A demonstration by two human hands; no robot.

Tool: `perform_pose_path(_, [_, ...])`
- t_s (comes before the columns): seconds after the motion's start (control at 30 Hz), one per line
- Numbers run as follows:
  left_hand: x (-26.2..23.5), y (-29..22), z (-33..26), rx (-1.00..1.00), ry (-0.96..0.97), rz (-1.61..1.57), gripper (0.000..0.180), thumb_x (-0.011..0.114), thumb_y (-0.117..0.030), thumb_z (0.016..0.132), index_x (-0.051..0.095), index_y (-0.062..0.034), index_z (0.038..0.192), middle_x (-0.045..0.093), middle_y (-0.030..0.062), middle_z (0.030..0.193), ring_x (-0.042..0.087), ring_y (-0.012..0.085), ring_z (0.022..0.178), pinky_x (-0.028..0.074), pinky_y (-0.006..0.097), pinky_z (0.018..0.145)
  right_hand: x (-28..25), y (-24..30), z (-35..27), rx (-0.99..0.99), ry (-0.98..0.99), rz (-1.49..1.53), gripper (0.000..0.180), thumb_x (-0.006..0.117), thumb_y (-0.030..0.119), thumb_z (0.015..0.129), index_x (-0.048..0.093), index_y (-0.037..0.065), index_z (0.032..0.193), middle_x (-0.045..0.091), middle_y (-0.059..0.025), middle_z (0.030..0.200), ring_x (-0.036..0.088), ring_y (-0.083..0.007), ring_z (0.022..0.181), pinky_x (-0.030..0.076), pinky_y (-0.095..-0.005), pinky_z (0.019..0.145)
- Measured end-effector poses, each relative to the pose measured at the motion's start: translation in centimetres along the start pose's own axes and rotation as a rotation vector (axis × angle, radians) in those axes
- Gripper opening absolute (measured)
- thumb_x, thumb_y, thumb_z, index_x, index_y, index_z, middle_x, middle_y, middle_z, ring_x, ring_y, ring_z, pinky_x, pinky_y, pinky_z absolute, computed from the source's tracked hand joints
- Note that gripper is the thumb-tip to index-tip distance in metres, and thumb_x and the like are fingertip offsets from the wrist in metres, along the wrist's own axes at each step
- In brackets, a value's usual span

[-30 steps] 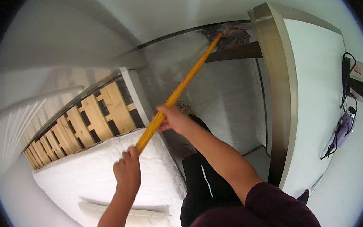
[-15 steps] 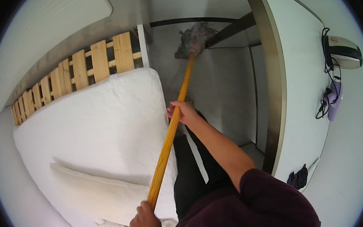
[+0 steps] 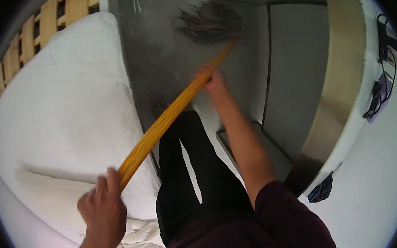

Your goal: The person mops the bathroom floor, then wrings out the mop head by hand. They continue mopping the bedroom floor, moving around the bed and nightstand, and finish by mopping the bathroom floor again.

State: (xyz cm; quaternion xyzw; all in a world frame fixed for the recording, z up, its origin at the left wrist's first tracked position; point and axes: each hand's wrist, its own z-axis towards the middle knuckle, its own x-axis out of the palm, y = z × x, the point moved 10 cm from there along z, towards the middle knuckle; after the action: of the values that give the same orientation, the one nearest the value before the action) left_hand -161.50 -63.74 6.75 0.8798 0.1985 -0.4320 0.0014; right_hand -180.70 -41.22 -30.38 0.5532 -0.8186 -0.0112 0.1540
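Both hands grip a yellow mop handle [image 3: 168, 117]: the left hand [image 3: 103, 212] has its fingers wrapped round the lower end, the right hand [image 3: 211, 80] closed higher up. The grey mop head [image 3: 209, 22] lies on the floor [image 3: 166, 61] beside the edge of the white bed [image 3: 64, 109].

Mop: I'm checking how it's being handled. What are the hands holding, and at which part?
Both hold the mop by its yellow handle: left hand at the near end, right hand farther along, nearer the head.
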Motion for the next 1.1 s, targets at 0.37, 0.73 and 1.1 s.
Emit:
perform_pose_path(0.37, [2.6,-10.4,18.7,0.553,-0.287,0.339,0.013,0.066,-0.014,0.082,0.059,-0.0089,0.091,0.061,0.0030,0.065,0.063,0.0130,0.055,0.044,0.027,0.048,-18.9,10.3,4.0,-0.374,-0.294,0.274,0.014,0.062,0.006,0.089,0.051,0.007,0.080,0.051,-0.0018,0.069,0.053,-0.0173,0.064,0.051,-0.0319,0.061])
perform_pose_path(0.73, [10.2,-13.4,10.8,0.740,-0.084,0.097,0.017,0.062,-0.018,0.088,0.056,-0.0052,0.099,0.061,0.0058,0.072,0.059,0.0128,0.056,0.043,0.029,0.044,-36.8,-5.8,-0.4,-0.031,-0.309,0.486,0.018,0.058,0.006,0.088,0.047,0.008,0.074,0.046,-0.0065,0.064,0.051,-0.0239,0.061,0.050,-0.0377,0.061])
perform_pose_path(1.1, [8.7,-1.1,-16.2,-0.001,0.002,0.213,0.034,0.062,-0.009,0.084,0.055,-0.0044,0.117,0.058,0.0076,0.077,0.056,0.0241,0.058,0.041,0.039,0.052,-14.8,-17.0,-9.6,0.181,-0.121,-0.069,0.013,0.061,0.008,0.087,0.051,0.004,0.080,0.048,-0.0093,0.064,0.053,-0.0261,0.058,0.052,-0.0430,0.060])
